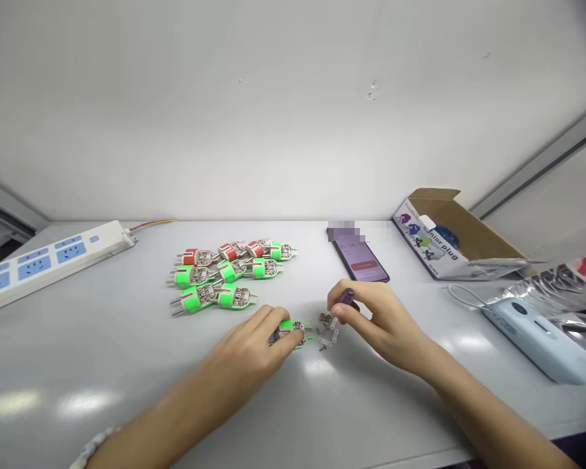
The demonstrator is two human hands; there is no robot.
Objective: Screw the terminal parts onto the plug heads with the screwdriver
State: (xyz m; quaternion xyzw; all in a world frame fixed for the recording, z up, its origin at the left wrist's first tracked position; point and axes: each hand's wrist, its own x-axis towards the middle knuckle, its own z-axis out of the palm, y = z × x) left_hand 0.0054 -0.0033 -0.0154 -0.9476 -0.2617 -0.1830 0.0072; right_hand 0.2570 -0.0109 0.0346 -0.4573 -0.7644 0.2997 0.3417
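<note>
My left hand [261, 342] is closed on an opened green plug [286, 326], holding it down on the table with its inner metal parts facing up. Just right of that plug lies a small pile of loose screws [323, 348] and white plastic clips [334, 333]. Above the pile, my right hand [371, 319] is curled round a screwdriver [346, 296]. Only its dark purple handle shows; the shaft is hidden. Beyond my left hand, several opened green plugs [234, 296] and red plugs [190, 257] lie in rough rows, pins mostly pointing left.
A white power strip [102, 238] lies at the left. Behind my right hand is a phone [359, 254]. An open cardboard box [434, 251] stands at the back right, with a light blue device [537, 339] and clear plastic packaging [547, 290] in front of it.
</note>
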